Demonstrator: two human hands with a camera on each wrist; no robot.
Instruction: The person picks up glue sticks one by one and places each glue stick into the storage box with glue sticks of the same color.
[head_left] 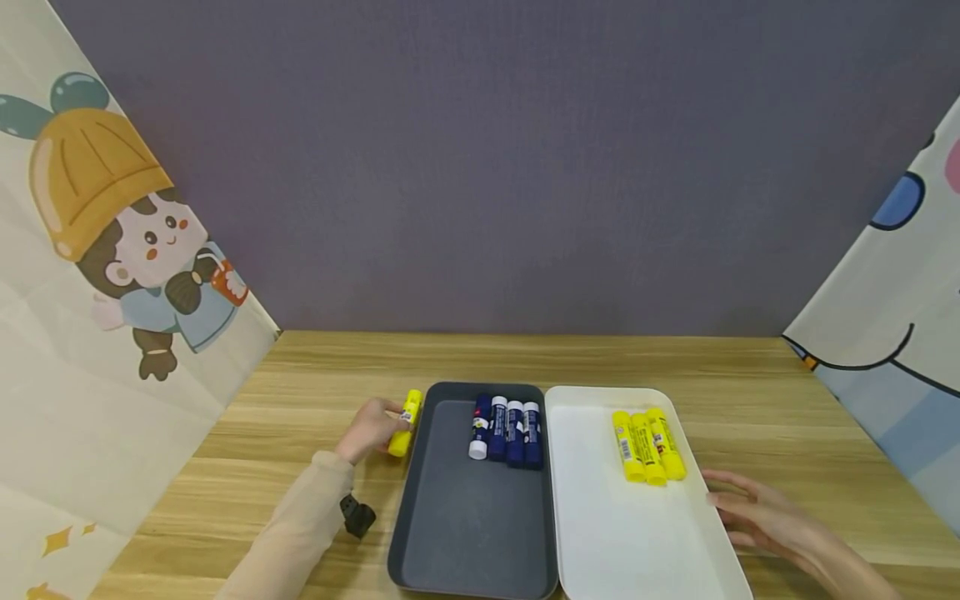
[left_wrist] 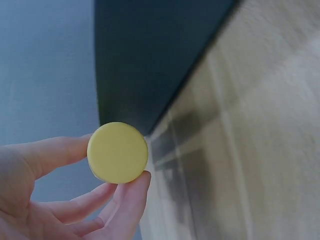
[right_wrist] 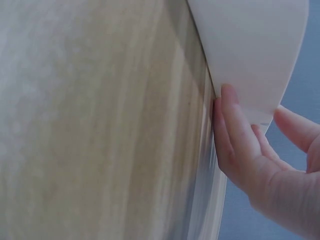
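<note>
Just left of the dark grey tray (head_left: 480,533), my left hand (head_left: 372,430) pinches a yellow glue stick (head_left: 401,441) between thumb and fingers. Its round yellow end (left_wrist: 118,152) faces the camera in the left wrist view. My right hand (head_left: 765,515) is at the outer side of the white tray (head_left: 622,550); in the right wrist view its fairly straight fingers (right_wrist: 240,127) lie along the tray's wall, with the thumb at the rim. Several dark blue glue sticks (head_left: 515,433) lie side by side in the grey tray. Three yellow glue sticks (head_left: 647,446) lie together in the white one.
Both trays stand side by side on a wood-grain table (head_left: 360,358). A small black object (head_left: 357,517) shows beside the left forearm. Behind the table rises a grey panel (head_left: 480,167), with printed cloths (head_left: 45,350) at both sides.
</note>
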